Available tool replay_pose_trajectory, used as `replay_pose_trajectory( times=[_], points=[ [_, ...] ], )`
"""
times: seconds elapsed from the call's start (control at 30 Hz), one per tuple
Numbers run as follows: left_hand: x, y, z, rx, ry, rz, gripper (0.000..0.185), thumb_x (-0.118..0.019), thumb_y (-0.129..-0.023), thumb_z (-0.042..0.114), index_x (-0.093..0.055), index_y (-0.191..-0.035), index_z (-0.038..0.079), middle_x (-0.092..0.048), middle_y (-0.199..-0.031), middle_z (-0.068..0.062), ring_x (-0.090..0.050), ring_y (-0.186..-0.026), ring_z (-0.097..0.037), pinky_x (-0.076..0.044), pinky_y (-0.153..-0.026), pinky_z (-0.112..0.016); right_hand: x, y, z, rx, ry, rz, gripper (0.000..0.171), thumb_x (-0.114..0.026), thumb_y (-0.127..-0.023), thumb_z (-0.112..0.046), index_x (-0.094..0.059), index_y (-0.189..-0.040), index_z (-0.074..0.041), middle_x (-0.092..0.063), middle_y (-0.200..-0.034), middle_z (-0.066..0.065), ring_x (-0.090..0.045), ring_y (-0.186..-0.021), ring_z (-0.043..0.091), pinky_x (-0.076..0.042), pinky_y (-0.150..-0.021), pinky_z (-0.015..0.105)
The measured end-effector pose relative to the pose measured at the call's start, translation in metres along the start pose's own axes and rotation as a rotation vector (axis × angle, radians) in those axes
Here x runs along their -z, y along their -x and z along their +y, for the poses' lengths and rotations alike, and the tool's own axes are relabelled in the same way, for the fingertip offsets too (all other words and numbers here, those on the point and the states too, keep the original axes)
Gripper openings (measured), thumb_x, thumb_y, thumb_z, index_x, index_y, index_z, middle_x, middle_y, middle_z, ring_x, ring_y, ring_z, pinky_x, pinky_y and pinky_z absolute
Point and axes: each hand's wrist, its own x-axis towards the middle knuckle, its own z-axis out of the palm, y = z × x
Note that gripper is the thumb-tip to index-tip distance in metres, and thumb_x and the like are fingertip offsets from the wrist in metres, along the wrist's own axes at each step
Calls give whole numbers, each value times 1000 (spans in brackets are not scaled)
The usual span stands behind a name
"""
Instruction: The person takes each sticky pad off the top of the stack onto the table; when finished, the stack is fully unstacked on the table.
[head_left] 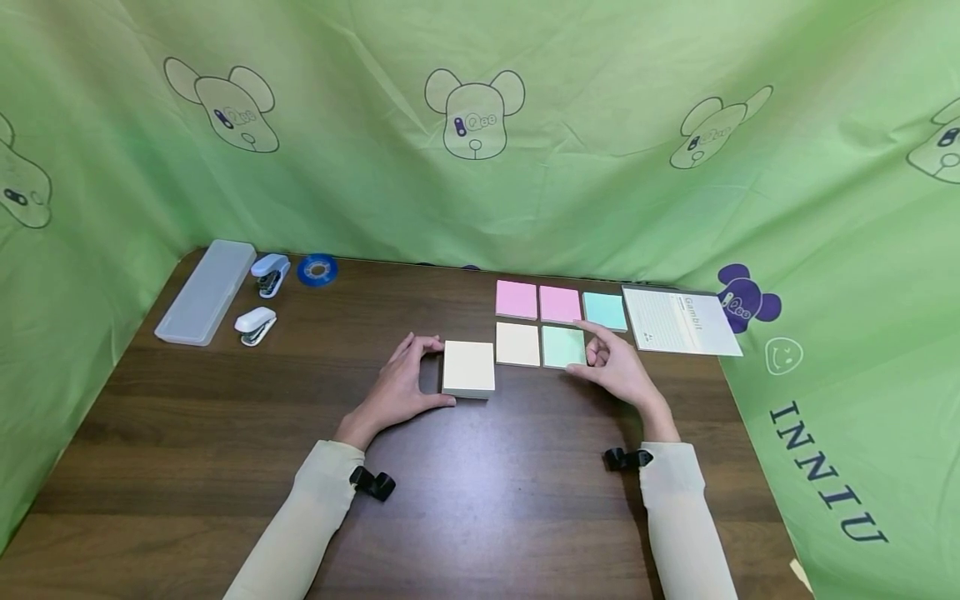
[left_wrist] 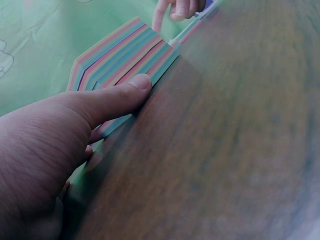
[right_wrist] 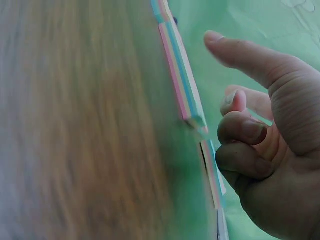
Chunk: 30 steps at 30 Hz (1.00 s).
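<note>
Risk, judged: thick sticky-note block (head_left: 468,367) skidding on desk (head_left: 480,467) or fanning if pressed unevenly; laid notes nudged askew

Left hand (head_left: 401,387): curled round block's left side, thumb against striped edge (left_wrist: 125,60)

Right hand (head_left: 618,367): loosely half-curled, empty, resting at light green note (head_left: 564,347)

Beyond right hand: pink notes (head_left: 537,301), printed sheet (head_left: 678,321)

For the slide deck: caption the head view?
Left hand grips a notepad block; right hand touches a green note.
</note>
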Motion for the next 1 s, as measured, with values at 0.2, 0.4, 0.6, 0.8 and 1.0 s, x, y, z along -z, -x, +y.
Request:
replay_pose_trajectory(
  times=[0.2, 0.4, 0.6, 0.8, 1.0],
  points=[
    [0, 0, 0, 7, 4, 1, 87, -106, -76, 21, -51, -141, 3, -61, -155, -20, -48, -157, -34, -13, -142, -49, -9, -3, -14, 42, -13, 15, 77, -91, -92, -5, -54, -159, 0, -58, -85, 15, -45, -70, 10, -40, -63, 20],
    [0, 0, 0, 0, -2, 2, 88, -106, -76, 21, -51, -141, 3, -62, -154, -20, -48, -157, -34, -13, -141, -50, -21, -3, -34, 67, -69, 13, 71, -87, -93, -1, -56, -157, 3, -55, -81, 10, -44, -67, 9, -40, -61, 20],
    [-1, 0, 0, -1, 0, 4, 87, -106, -75, 21, -51, -141, 3, -62, -154, -20, -48, -157, -34, -13, -142, -50, -33, -4, -38, 122, -116, 8, 69, -89, -94, -4, -59, -156, -2, -54, -81, 5, -45, -66, 8, -39, -60, 18],
    [-1, 0, 0, -9, 2, 3, 87, -106, -76, 21, -51, -140, 3, -62, -153, -20, -48, -157, -34, -12, -142, -49, -49, -7, -48, 158, -169, -22, 68, -87, -95, -4, -58, -156, -1, -54, -81, 5, -45, -66, 9, -40, -59, 19],
    [-1, 1, 0, -8, -1, 3, 87, -106, -76, 22, -51, -141, 3, -61, -155, -20, -48, -158, -34, -12, -142, -50, -62, -7, -59, 191, -199, -44, 68, -86, -96, -6, -57, -156, 0, -54, -82, 4, -46, -67, 9, -41, -60, 20]
  ],
)
